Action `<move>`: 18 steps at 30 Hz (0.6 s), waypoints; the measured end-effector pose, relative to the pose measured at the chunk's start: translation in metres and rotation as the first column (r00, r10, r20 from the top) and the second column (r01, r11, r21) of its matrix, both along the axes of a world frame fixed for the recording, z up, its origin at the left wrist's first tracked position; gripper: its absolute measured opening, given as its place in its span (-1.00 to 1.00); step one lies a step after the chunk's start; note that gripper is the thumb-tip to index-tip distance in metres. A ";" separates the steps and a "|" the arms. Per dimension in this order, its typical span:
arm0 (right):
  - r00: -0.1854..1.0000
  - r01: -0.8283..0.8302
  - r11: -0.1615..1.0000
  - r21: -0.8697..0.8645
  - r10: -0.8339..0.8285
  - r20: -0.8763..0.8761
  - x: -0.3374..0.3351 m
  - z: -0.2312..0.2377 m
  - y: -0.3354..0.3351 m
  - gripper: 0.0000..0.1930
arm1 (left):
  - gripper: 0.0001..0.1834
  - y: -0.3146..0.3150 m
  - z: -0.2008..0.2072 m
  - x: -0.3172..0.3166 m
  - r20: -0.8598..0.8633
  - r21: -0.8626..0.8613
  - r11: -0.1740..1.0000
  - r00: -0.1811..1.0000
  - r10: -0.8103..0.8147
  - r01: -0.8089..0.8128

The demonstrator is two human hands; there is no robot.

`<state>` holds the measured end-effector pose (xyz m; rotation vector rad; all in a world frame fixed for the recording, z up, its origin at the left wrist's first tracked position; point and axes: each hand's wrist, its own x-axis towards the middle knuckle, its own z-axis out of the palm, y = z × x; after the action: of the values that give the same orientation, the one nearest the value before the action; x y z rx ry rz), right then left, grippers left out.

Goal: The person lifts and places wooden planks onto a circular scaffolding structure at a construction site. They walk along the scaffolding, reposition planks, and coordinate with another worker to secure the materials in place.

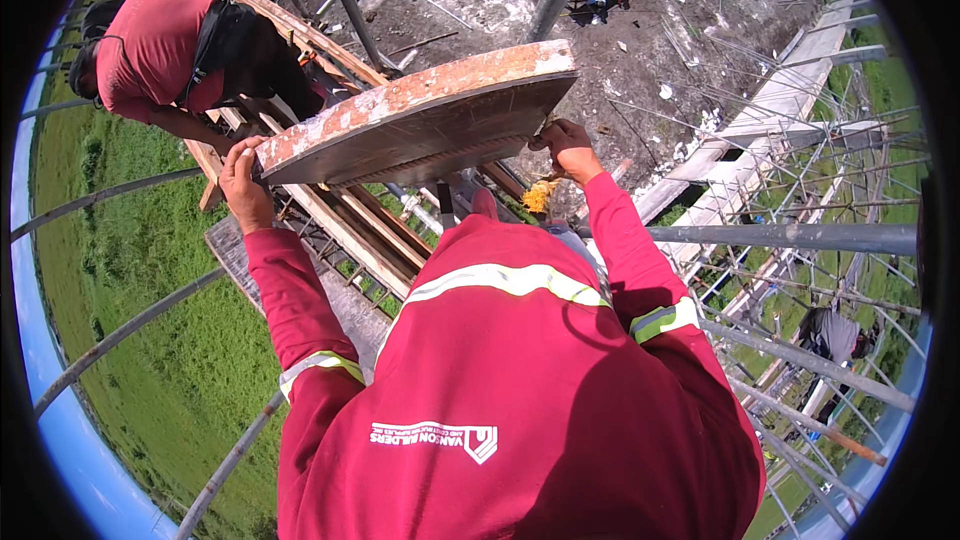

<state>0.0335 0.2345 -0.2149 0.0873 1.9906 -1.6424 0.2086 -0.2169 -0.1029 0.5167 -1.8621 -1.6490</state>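
Observation:
A wide plywood panel, dark-faced with a worn orange and white edge, is held up in front of me between my two hands. My left hand is closed on its left end, fingers over the edge. Across from it my right hand is closed at the panel's lower right corner, the fingertips partly hidden. A ribbed strip runs along the panel's lower edge. Below the panel, close to my body, a black bar-like piece shows. Yellow tangled cord hangs beside my right wrist.
A co-worker in a red shirt bends over wooden beams at the left. Scaffold pipes cross on both sides. Far below lie dirt ground, grass and a concrete beam. A narrow plank sits beneath my left arm.

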 end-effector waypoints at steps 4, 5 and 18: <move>0.988 -0.102 0.994 0.036 0.105 -0.115 -0.003 -0.011 0.011 -0.69 | -0.73 -0.005 0.048 -0.015 0.442 -0.182 0.952 0.885 -0.144 0.246; 0.976 -0.122 0.991 0.057 0.130 -0.175 -0.002 -0.016 0.012 -0.70 | -0.70 -0.003 0.065 -0.026 0.518 -0.230 0.931 0.846 -0.130 0.284; 0.980 -0.067 0.990 -0.124 0.042 -0.193 0.072 -0.048 0.012 -0.69 | -0.25 0.207 0.026 -0.266 0.760 0.216 0.028 -0.150 -0.632 0.976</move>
<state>0.1053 0.2462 -0.2625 -0.1783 1.9975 -1.7974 -0.0570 -0.0097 -0.0772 -0.8041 -3.6743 -1.5460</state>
